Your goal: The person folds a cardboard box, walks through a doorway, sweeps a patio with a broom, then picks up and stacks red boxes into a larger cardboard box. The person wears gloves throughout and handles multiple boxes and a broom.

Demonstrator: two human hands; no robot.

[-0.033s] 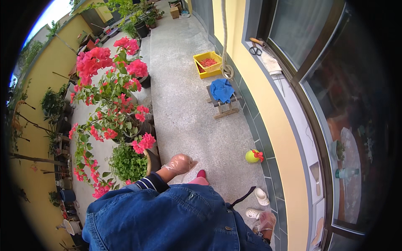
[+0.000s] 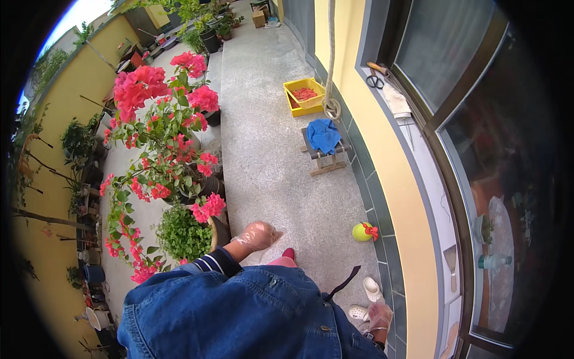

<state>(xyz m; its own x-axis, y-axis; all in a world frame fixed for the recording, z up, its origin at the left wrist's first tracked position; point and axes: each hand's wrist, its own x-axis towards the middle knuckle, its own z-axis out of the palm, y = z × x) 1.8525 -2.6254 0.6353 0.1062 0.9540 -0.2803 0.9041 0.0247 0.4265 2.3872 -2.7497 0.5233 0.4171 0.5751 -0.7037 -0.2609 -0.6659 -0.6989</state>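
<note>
In a clear plastic glove, my left hand [image 2: 258, 235] hangs in front of my denim jacket [image 2: 233, 305], its fingers curled together. Nothing shows in it. Potted greenery [image 2: 182, 229] is the closest thing to its left. At the lower right, my right hand [image 2: 379, 315], also in a clear glove and with a watch at the wrist, hangs by a pair of white clogs [image 2: 371, 289]. Its fingers are too unclear to read. My red shoe [image 2: 289, 253] shows on the paved floor.
Bougainvillea [image 2: 140, 90] with pink-red flowers lines the left. Ahead on the right are a low stool [image 2: 326, 164] with a blue cloth [image 2: 323, 136], a yellow crate [image 2: 306, 110] holding red pieces, a hanging rope [image 2: 332, 109] and a yellow-green ball [image 2: 362, 231]. Scissors [image 2: 375, 81] lie on the windowsill.
The view has shifted slightly, so the stool, crate and ball sit a little lower and further right. Both hands keep nearly the same pose.
</note>
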